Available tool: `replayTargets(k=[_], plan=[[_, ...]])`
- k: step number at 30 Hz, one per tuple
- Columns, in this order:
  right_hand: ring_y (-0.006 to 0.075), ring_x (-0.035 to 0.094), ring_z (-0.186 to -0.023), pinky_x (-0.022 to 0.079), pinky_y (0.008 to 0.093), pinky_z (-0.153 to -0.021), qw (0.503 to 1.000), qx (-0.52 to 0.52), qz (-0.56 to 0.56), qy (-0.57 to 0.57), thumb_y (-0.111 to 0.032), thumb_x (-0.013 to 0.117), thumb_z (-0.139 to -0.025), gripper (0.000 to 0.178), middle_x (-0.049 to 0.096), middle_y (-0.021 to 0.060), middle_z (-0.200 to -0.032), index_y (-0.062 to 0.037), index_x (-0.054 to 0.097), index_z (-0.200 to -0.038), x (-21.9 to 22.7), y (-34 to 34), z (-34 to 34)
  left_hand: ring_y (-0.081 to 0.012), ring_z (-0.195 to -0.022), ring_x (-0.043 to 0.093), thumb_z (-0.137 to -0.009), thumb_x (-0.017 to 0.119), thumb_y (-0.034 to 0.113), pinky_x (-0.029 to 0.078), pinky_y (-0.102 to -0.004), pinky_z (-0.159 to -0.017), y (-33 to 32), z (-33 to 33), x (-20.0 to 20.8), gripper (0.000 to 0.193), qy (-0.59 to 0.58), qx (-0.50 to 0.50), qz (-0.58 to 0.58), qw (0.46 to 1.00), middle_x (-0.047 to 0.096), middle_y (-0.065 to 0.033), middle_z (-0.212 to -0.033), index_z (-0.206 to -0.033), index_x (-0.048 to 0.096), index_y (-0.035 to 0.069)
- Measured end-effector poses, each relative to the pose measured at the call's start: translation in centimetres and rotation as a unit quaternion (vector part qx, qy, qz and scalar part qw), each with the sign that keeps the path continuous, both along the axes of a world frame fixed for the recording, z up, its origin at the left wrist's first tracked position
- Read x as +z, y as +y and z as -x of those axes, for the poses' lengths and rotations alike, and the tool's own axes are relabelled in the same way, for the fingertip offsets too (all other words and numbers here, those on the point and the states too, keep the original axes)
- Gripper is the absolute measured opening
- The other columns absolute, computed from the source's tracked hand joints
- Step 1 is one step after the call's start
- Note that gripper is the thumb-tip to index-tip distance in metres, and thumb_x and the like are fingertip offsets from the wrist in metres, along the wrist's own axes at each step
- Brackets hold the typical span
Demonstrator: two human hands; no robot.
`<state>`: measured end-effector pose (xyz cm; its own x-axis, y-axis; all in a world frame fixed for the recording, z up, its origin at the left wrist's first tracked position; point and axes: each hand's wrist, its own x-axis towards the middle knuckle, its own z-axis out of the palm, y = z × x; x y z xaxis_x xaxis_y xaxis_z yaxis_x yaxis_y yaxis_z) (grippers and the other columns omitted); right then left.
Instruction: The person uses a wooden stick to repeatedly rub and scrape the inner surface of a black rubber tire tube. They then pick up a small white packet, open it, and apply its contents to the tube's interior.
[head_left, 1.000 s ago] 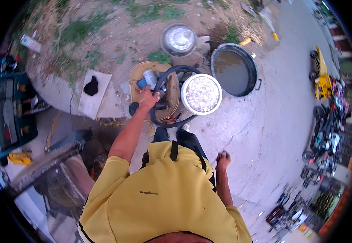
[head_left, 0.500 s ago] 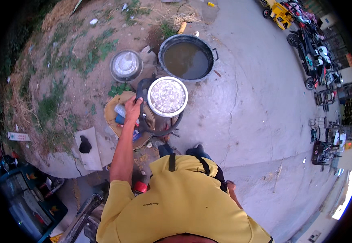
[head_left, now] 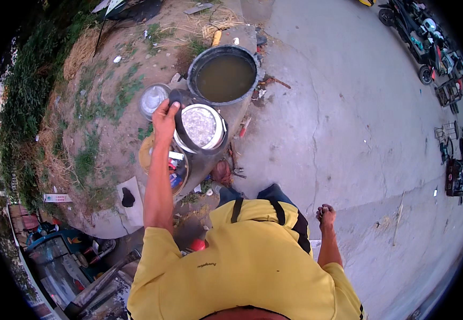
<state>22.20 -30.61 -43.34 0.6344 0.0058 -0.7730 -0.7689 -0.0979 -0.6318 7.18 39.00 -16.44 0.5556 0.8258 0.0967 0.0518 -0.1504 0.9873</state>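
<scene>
My left hand (head_left: 164, 121) is closed around a dark loop of rubber tube (head_left: 181, 130). The loop hangs about a round, pale metal-looking vessel (head_left: 200, 126) with a speckled whitish top, partly crossing its rim. Out to the right of my body, my right hand (head_left: 326, 215) is held with curled fingers. Whether anything small sits in it cannot be made out. Beyond the vessel stands a wide black tub (head_left: 191, 79) of murky water. A shiny round metal basin (head_left: 152, 100) lies just past my left fingers.
Beside my left forearm is a round tan tray (head_left: 145, 154) with small bottles and packets. A board with a black patch (head_left: 128, 198) lies farther left. Motorbikes (head_left: 429, 45) stand at the far right, and a blue-green crate (head_left: 55, 266) at the lower left.
My left hand has lifted and shifted the rubber loop, which looks narrower around the vessel. My right hand has swung outward from beside my body. The whole view has turned slightly.
</scene>
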Motion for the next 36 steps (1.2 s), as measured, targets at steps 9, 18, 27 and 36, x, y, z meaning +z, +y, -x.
replayTargets(k=[9, 18, 27, 36], plan=[[0.0185, 0.066, -0.066, 0.055, 0.0313, -0.052, 0.985, -0.121, 0.084, 0.085, -0.003, 0.05, -0.1, 0.02, 0.069, 0.0065, -0.086, -0.0069, 0.063, -0.115, -2.7, -12.1, 4.7, -0.0113, -0.093, 0.07, -0.103, 0.07, 0.016, 0.052, -0.0267, -0.088, -8.7, -11.3, 10.1, 0.024, 0.013, -0.016, -0.095, 0.995, 0.079, -0.0065, -0.101, -0.12, 0.076, -0.001], [0.0236, 0.067, -0.067, 0.058, 0.0395, -0.057, 0.962, -0.255, 0.042, 0.085, 0.002, 0.05, -0.096, 0.024, 0.069, 0.011, -0.083, -0.004, 0.063, -0.116, -6.8, -10.4, 7.1, -0.0198, -0.107, 0.069, -0.105, 0.067, 0.019, 0.051, -0.0357, -0.1, -14.4, -25.8, 11.3, 0.031, -0.023, -0.101, -0.025, 0.994, 0.077, -0.012, -0.115, -0.127, 0.072, -0.002], [0.0173, 0.055, -0.055, 0.045, 0.0357, -0.046, 0.928, -0.354, 0.111, -0.015, -0.008, 0.068, -0.097, 0.019, 0.061, 0.0065, -0.074, 0.0017, 0.065, -0.114, -3.9, -8.1, -4.3, -0.0159, -0.1, 0.066, -0.106, 0.065, 0.012, 0.049, -0.0299, -0.096, -19.2, -46.6, 7.8, 0.02, -0.122, -0.239, 0.015, 0.963, 0.075, -0.0078, -0.109, -0.12, 0.072, -0.001], [0.0187, 0.051, -0.049, 0.041, 0.0383, -0.042, 0.865, -0.472, 0.164, 0.045, -0.008, 0.067, -0.094, 0.006, 0.055, 0.0045, -0.063, -0.0023, 0.069, -0.094, -3.1, -6.3, -9.0, -0.0142, -0.1, 0.066, -0.104, 0.065, 0.008, 0.048, -0.0306, -0.098, -29.1, -66.4, 8.9, 0.021, -0.098, -0.352, 0.024, 0.931, 0.076, -0.0078, -0.106, -0.12, 0.072, -0.002]])
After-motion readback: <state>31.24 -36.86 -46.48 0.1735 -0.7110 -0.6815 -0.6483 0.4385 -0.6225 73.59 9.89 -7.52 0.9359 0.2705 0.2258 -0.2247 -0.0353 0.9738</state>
